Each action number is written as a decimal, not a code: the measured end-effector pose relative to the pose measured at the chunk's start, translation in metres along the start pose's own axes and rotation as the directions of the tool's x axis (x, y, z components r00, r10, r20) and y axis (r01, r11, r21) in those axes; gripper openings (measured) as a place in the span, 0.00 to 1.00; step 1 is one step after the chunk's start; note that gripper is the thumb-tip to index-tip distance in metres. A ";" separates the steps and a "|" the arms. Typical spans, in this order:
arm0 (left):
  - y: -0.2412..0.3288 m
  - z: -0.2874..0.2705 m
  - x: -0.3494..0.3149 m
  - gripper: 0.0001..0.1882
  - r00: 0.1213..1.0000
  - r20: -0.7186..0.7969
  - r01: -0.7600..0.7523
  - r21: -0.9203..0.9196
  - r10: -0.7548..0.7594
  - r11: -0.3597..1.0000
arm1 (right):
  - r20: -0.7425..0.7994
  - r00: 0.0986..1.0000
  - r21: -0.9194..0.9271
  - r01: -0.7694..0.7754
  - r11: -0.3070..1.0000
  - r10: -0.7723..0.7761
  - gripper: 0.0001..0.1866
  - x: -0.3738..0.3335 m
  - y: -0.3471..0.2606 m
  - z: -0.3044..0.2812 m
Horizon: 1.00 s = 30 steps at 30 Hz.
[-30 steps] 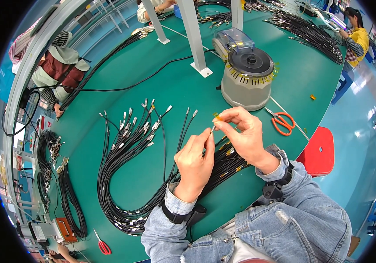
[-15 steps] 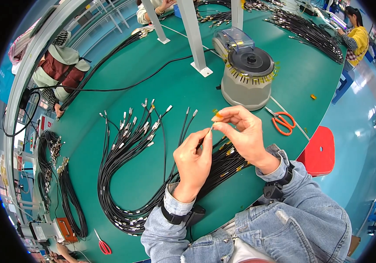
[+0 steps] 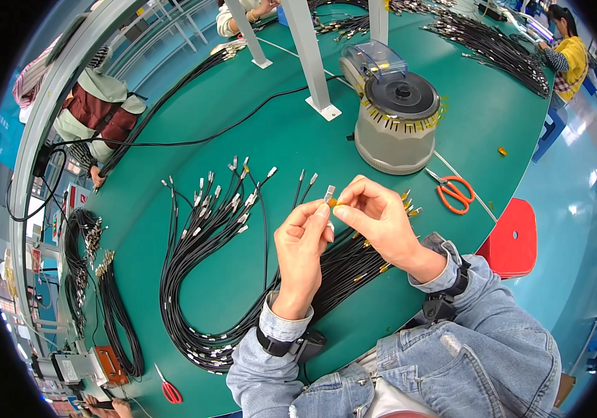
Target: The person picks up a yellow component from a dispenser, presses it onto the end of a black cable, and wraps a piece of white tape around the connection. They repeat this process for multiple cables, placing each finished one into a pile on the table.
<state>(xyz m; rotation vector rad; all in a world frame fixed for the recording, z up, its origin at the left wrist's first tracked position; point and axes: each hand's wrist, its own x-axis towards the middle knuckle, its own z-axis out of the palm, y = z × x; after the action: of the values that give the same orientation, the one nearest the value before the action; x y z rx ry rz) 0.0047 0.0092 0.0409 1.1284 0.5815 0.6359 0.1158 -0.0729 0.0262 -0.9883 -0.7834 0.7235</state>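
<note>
My left hand (image 3: 298,254) pinches a black cable just below its silver connector (image 3: 330,192), which points up above the fingertips. An amber strip of tape (image 3: 333,203) lies at the connector's base, and the fingers of my right hand (image 3: 380,221) are closed on its edge. How far the tape wraps round is hidden by the fingers. Under my hands runs a bundle of black cables (image 3: 347,268), some of whose ends carry amber tape. To the left, the U-shaped bundle of black cables (image 3: 171,299) has bare silver connectors at its upper ends.
Beyond my right hand stands a round grey tape dispenser (image 3: 396,143) with amber strips around its rim. Orange-handled scissors (image 3: 456,195) lie beside it; red-handled scissors (image 3: 170,391) lie front left. Metal posts (image 3: 312,63) rise from the green table (image 3: 229,153). A red stool (image 3: 511,240) stands right. Co-workers sit around.
The silver connector has come into sight above my left fingertips. The tape, earlier held up at my right fingertips, now sits against the connector's base. My right hand has moved slightly down.
</note>
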 end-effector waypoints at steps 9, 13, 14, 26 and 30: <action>-0.002 0.003 -0.003 0.07 1.000 0.026 0.009 -0.022 -0.009 1.000 | -0.029 1.000 -0.061 -0.003 0.998 0.001 0.04 0.001 0.001 -0.002; -0.002 0.005 -0.004 0.07 1.000 0.022 0.002 -0.022 -0.002 1.000 | -0.041 0.999 -0.065 0.009 0.998 -0.011 0.04 0.000 0.000 -0.001; -0.002 0.005 -0.004 0.07 1.000 0.018 -0.001 -0.023 0.002 1.000 | -0.041 0.999 -0.072 0.012 0.997 -0.015 0.04 0.000 -0.001 -0.001; -0.002 0.004 -0.003 0.07 1.000 0.026 0.006 -0.019 -0.005 1.000 | -0.072 0.995 -0.153 0.064 0.986 -0.076 0.04 0.002 -0.003 0.000; -0.002 0.004 -0.003 0.07 0.999 0.033 0.006 -0.021 -0.005 1.000 | -0.041 0.995 -0.178 0.082 0.981 -0.090 0.04 0.003 -0.001 -0.002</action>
<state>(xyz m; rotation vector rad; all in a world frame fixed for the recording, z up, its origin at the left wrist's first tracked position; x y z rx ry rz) 0.0058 0.0033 0.0405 1.1148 0.5485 0.6164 0.1193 -0.0719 0.0272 -1.1200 -0.8523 0.5602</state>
